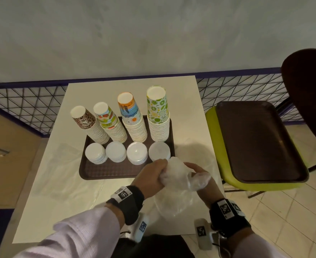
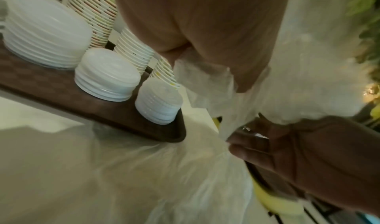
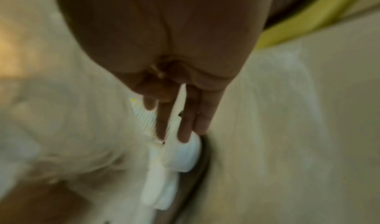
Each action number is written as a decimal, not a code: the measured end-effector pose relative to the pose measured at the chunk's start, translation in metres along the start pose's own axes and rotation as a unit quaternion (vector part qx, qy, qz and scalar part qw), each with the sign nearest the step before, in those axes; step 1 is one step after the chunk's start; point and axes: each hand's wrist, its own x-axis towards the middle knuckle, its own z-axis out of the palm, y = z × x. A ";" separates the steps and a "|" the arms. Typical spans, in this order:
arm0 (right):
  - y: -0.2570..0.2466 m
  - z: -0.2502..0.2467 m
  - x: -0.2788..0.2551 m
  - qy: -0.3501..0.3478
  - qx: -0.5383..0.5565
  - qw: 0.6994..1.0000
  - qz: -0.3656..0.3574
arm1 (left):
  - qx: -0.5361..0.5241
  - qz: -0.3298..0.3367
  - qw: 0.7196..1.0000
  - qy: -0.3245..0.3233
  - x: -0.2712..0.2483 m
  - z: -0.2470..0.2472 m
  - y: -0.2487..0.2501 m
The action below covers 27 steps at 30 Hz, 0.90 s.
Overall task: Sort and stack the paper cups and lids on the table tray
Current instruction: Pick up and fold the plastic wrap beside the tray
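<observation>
**Bag in both hands, the tray's near-right lid stack at twelve o'clock**

The white table (image 1: 47, 183) carries the brown tray (image 1: 101, 172), and on it everything looks sorted. Four upturned cup stacks line the far edge: the leopard-print stack (image 1: 90, 125) at the left, then the fruit-print stack (image 1: 110, 125), the sun-print stack (image 1: 133, 121) and the lime-print stack (image 1: 158, 116). Four lid stacks (image 1: 116, 151) stand in a row in front of them. A second tray (image 1: 257, 140) lies on the green chair (image 1: 212, 131) at my three o'clock.

I hold a crumpled clear plastic bag (image 1: 177, 175) just off the tray's near-right corner. My left hand (image 1: 149, 175) grips its bunched top, fingers curled round the film. My right hand (image 1: 200, 175) pinches the bag's neck from the other side; the left wrist view shows those fingertips (image 2: 246, 146) closed on the gathered plastic. The bag's long axis hangs from my hands down toward my lap, at six o'clock.

The rightmost lid stack (image 1: 160, 150) lies at twelve o'clock from my grip, just beyond my left knuckles, so that hand is nearer. I cannot tell whether any lids remain inside the bag. If they do, I judge they belong on that stack; if not, the bag only needs clearing away.
</observation>
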 end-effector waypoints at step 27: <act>0.069 -0.022 0.006 0.063 -0.315 0.946 -0.033 | 0.353 -0.081 0.916 -0.171 0.008 0.042 -0.051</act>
